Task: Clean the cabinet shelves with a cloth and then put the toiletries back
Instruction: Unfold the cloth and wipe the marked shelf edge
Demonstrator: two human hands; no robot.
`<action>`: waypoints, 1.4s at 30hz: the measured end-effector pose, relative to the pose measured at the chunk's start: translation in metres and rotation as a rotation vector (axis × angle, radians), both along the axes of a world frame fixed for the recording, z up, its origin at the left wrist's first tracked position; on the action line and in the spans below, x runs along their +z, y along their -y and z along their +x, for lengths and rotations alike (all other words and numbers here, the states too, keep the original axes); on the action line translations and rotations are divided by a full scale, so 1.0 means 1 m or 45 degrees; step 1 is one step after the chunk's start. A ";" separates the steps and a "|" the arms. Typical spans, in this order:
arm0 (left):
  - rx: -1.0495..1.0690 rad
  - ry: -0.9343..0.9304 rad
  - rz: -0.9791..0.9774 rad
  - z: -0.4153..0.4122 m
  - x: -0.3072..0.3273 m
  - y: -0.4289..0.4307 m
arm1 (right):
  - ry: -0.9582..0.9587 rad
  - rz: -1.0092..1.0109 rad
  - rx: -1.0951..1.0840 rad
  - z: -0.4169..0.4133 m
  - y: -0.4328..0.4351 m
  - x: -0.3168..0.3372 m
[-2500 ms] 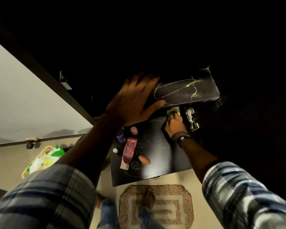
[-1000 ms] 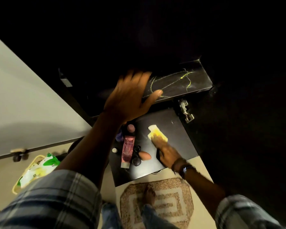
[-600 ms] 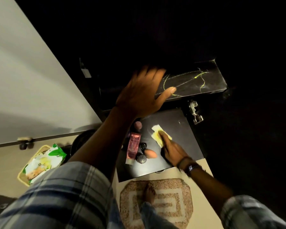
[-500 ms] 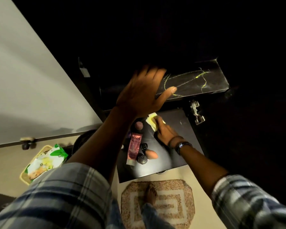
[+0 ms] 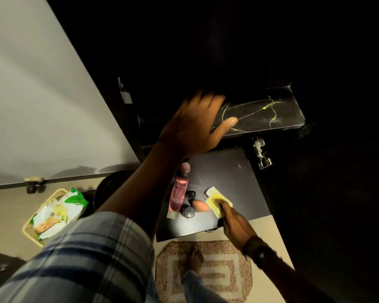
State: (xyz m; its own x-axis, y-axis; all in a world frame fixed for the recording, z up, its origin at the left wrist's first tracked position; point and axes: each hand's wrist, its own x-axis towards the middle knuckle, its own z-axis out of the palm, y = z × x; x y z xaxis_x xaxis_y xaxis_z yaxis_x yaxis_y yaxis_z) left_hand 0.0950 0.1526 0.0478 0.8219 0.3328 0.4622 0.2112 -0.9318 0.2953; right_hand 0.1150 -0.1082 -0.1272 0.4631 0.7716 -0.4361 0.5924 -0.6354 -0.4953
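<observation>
The right hand (image 5: 234, 219), lower right of centre, lies with fingers stretched flat over the yellow cloth (image 5: 213, 195), pressing it to the lower shelf (image 5: 228, 171) just beside the toiletries (image 5: 178, 193), which are bunched at the shelf's left, probably to leave bare board for wiping. The left hand (image 5: 195, 125), mid-frame, rests open-palmed on the scribbled upper shelf (image 5: 271, 114), thumb out, likely as a brace. Its fingertips blur, the left arm hides some toiletries, and the cabinet above is black.

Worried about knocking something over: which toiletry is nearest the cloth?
The orange egg-shaped one, right beside the cloth; the pink tube and dark caps lie farther left.
</observation>
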 end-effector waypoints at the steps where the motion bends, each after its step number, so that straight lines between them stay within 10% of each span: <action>1: 0.004 0.023 0.023 0.000 -0.001 -0.001 | -0.008 -0.005 0.009 -0.003 0.010 0.002; 14: 0.022 -0.043 0.046 0.001 0.000 -0.002 | 0.153 0.061 0.130 0.107 -0.145 -0.020; 22: 0.007 -0.085 0.014 0.002 0.001 -0.002 | 0.214 0.034 -0.463 0.142 -0.117 -0.005; 29: 0.013 -0.147 0.025 0.002 0.004 -0.003 | -0.021 0.194 0.122 0.057 -0.113 0.002; 42: -0.024 -0.166 -0.007 0.003 0.002 -0.003 | 0.193 0.071 -0.309 0.115 -0.045 -0.013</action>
